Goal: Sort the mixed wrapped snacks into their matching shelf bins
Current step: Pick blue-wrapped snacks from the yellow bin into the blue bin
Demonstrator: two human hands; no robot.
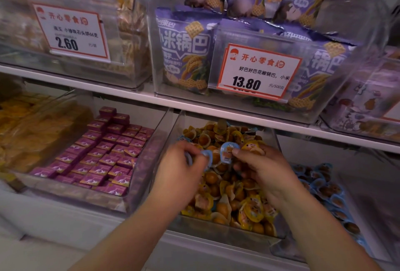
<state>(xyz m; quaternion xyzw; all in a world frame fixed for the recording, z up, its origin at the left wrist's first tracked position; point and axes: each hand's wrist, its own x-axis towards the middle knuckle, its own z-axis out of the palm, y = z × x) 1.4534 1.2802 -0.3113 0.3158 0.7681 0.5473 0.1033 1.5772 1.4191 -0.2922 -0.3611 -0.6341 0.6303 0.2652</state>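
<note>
Each hand's grip pinches a blue-wrapped snack: left hand (180,168), right hand (258,168); tags read 13.80, 2.60.

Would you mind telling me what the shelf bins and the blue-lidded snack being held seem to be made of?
Shelf bins: apparently clear rigid plastic, glossy; contents show through the walls. Blue-lidded snack, pinched by the right hand: probably a small plastic cup with printed film lid; hard to confirm.

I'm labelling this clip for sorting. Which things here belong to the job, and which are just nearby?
In the job:
- left hand, holding blue-wrapped snacks
- right hand, pinching a blue-wrapped snack
- yellow-snack bin
- blue-snack bin

Just nearby:
- purple boxes
- purple bags
- price tags
</note>
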